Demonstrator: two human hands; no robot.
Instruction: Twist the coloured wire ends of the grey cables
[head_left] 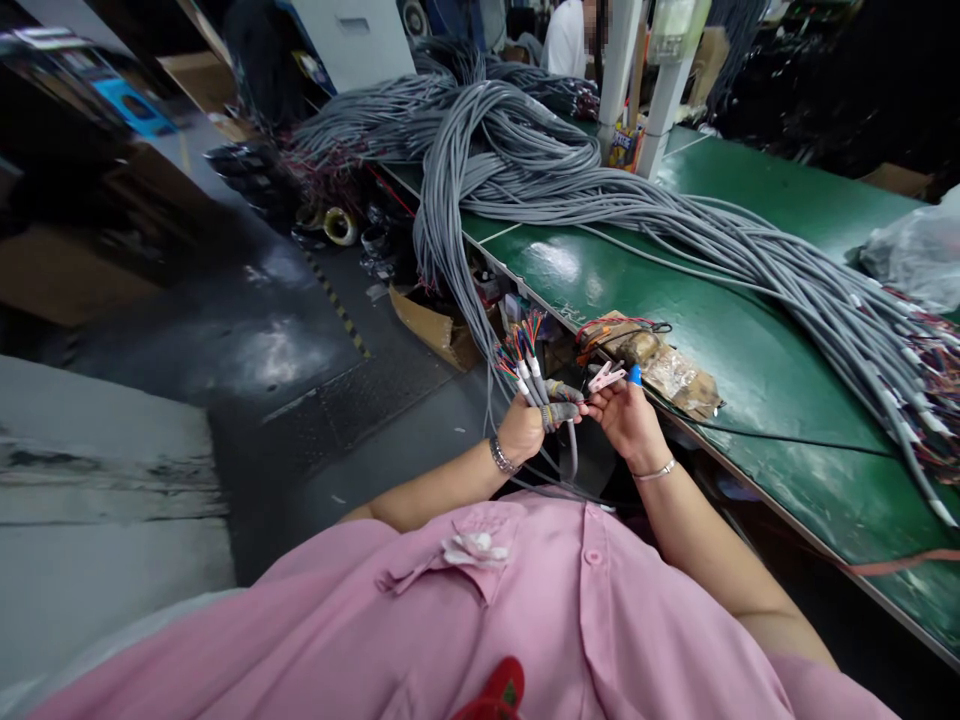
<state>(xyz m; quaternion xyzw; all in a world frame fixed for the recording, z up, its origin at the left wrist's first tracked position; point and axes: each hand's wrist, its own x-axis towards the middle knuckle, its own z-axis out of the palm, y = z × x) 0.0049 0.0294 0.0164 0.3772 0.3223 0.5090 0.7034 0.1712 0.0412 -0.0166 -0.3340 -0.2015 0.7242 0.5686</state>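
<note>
My left hand [523, 428] is closed around several grey cables [534, 382]. Their stripped ends fan upward in coloured wires [525, 338], with white bands just below. Grey knitted covers [561, 410] sit on fingers of that hand. My right hand [628, 418] meets its fingertips, pinched together; what lies between them is too small to make out. A blue finger cot [635, 375] caps one right digit. Right by those fingers is a pink clip [606, 377]; whether the hand touches it I cannot tell.
Long bundles of grey cable [517, 130] drape over the green table [555, 265] and hang off its edge. A taped cardboard piece [675, 375] with wires lies at the near edge. An open carton [431, 325] stands below. A person [566, 40] is at the back.
</note>
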